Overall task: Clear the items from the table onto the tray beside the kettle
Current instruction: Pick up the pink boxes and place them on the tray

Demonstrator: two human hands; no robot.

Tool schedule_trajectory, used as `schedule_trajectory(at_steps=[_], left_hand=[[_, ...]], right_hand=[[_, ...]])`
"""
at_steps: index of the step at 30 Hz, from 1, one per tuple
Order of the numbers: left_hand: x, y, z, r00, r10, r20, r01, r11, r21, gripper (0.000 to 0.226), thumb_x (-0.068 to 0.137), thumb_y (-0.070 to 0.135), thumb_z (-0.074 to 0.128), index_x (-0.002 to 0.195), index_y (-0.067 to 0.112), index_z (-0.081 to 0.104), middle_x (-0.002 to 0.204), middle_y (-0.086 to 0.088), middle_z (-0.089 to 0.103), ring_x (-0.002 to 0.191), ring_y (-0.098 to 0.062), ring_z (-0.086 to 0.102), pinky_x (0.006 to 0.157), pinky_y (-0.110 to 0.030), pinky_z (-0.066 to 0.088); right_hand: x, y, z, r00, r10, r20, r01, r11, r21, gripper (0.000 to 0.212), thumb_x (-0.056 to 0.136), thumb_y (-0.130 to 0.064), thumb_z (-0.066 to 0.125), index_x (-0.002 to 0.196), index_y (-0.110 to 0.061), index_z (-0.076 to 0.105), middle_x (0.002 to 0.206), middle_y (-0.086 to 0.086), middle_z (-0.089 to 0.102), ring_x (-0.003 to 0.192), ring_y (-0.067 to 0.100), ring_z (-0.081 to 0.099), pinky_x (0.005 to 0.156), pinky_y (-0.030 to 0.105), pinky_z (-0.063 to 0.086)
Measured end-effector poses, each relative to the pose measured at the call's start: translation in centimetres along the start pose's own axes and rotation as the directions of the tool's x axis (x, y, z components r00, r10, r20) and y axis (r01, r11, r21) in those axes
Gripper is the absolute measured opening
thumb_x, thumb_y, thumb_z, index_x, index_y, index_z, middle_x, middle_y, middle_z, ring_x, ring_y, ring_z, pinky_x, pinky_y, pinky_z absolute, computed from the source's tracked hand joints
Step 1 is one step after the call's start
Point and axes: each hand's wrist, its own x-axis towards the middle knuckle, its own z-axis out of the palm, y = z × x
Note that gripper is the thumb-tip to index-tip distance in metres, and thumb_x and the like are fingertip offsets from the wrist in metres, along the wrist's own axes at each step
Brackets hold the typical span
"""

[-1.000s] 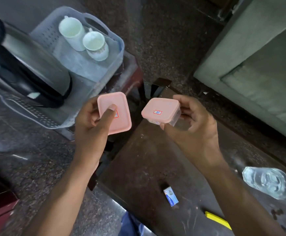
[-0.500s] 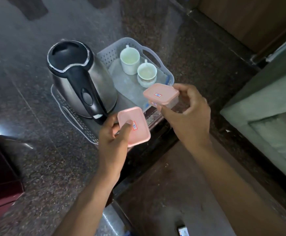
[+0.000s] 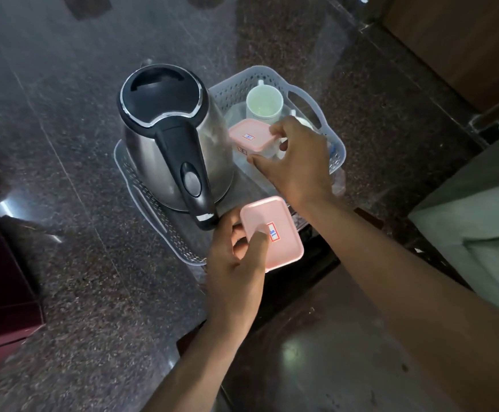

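A person's right hand (image 3: 297, 162) clamps a pink-lidded box (image 3: 251, 137) low over the tray (image 3: 336, 150) between kettle (image 3: 170, 138) and cups (image 3: 264, 104), while the left hand (image 3: 236, 257), nearer the tray's front edge, grips a second box (image 3: 272, 233).

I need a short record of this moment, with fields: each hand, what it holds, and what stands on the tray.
left hand: grips pink-lidded box, at tray's near edge
right hand: grips second pink-lidded box, over the tray
on tray: kettle, white cup; a second cup mostly hidden
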Motion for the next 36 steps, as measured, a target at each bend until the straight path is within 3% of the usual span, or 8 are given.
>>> schedule_trajectory(at_steps=[5, 9, 13, 17, 22, 26, 32, 36], left_hand=[[0.2, -0.1, 0.3, 0.999, 0.034, -0.031, -0.035, 0.999, -0.032, 0.028, 0.09, 0.021, 0.065, 0.117, 0.016, 0.07, 0.106, -0.008, 0.077, 0.087, -0.005, 0.071, 0.074, -0.019, 0.055], [0.4, 0.0, 0.6, 0.999, 0.025, -0.025, -0.027, 0.998, -0.065, 0.03, 0.09, 0.02, 0.065, 0.119, 0.014, 0.07, 0.107, -0.011, 0.077, 0.086, -0.003, 0.07, 0.073, -0.016, 0.054], [0.5, -0.1, 0.8, 1.0, 0.019, -0.024, -0.021, 0.996, -0.091, 0.028, 0.09, 0.02, 0.065, 0.117, 0.018, 0.07, 0.1, 0.0, 0.077, 0.085, -0.002, 0.071, 0.073, -0.016, 0.054], [0.4, -0.1, 0.8, 0.999, 0.023, -0.034, -0.026, 0.996, -0.089, 0.028, 0.09, 0.02, 0.065, 0.118, 0.018, 0.07, 0.103, -0.002, 0.077, 0.087, -0.004, 0.071, 0.073, -0.017, 0.055], [0.5, 0.0, 0.7, 0.999, 0.019, -0.033, -0.022, 0.996, -0.087, 0.026, 0.09, 0.019, 0.065, 0.115, 0.022, 0.071, 0.104, 0.0, 0.077, 0.088, -0.003, 0.071, 0.075, -0.018, 0.055], [0.5, 0.0, 0.8, 0.999, 0.027, -0.04, -0.03, 0.997, -0.078, 0.029, 0.09, 0.019, 0.064, 0.118, 0.017, 0.07, 0.106, -0.003, 0.076, 0.088, -0.003, 0.069, 0.075, -0.018, 0.054], [0.5, -0.1, 0.8, 0.998, 0.036, -0.049, -0.039, 0.996, -0.082, 0.033, 0.09, 0.02, 0.064, 0.122, 0.012, 0.069, 0.109, -0.01, 0.076, 0.089, -0.005, 0.07, 0.076, -0.019, 0.055], [0.6, -0.1, 1.0, 0.998, 0.03, -0.054, -0.036, 0.993, -0.114, 0.031, 0.09, 0.018, 0.064, 0.12, 0.009, 0.07, 0.1, -0.002, 0.076, 0.086, -0.003, 0.071, 0.074, -0.018, 0.056]], right_hand=[[1.4, -0.1, 1.5, 0.994, -0.099, 0.038, 0.102, 0.991, -0.09, 0.053, 0.076, -0.044, 0.088, 0.112, -0.011, 0.068, 0.108, 0.01, 0.076, 0.099, 0.03, 0.069, 0.086, 0.042, 0.053], [2.6, -0.7, 2.2, 0.98, -0.175, 0.099, 0.19, 0.967, -0.173, 0.06, 0.078, -0.054, 0.085, 0.112, -0.008, 0.068, 0.11, 0.016, 0.076, 0.102, 0.037, 0.069, 0.085, 0.047, 0.054], [3.7, -0.8, 2.8, 0.966, -0.209, 0.15, 0.239, 0.945, -0.222, 0.058, 0.079, -0.051, 0.083, 0.114, -0.007, 0.066, 0.109, 0.019, 0.075, 0.1, 0.04, 0.068, 0.082, 0.048, 0.055], [4.5, -0.7, 3.3, 0.948, -0.247, 0.202, 0.296, 0.917, -0.267, 0.056, 0.081, -0.051, 0.082, 0.115, -0.009, 0.067, 0.11, 0.02, 0.076, 0.101, 0.041, 0.069, 0.084, 0.049, 0.056], [4.9, -0.4, 3.5, 0.956, -0.234, 0.176, 0.265, 0.948, -0.175, 0.049, 0.075, -0.042, 0.09, 0.106, -0.009, 0.073, 0.102, 0.02, 0.078, 0.091, 0.04, 0.074, 0.08, 0.047, 0.062], [4.8, 0.2, 3.9, 0.951, -0.229, 0.208, 0.266, 0.948, -0.174, 0.038, 0.079, -0.038, 0.086, 0.104, -0.01, 0.076, 0.1, 0.017, 0.078, 0.093, 0.037, 0.074, 0.085, 0.04, 0.062], [4.9, 0.9, 4.0, 0.94, -0.238, 0.245, 0.291, 0.934, -0.208, 0.043, 0.082, -0.041, 0.086, 0.111, -0.01, 0.076, 0.103, 0.018, 0.079, 0.094, 0.039, 0.075, 0.086, 0.037, 0.059], [4.4, 1.0, 2.6, 0.958, -0.201, 0.204, 0.239, 0.954, -0.18, 0.047, 0.081, -0.041, 0.087, 0.117, -0.012, 0.076, 0.109, 0.015, 0.08, 0.097, 0.033, 0.076, 0.091, 0.04, 0.062]])
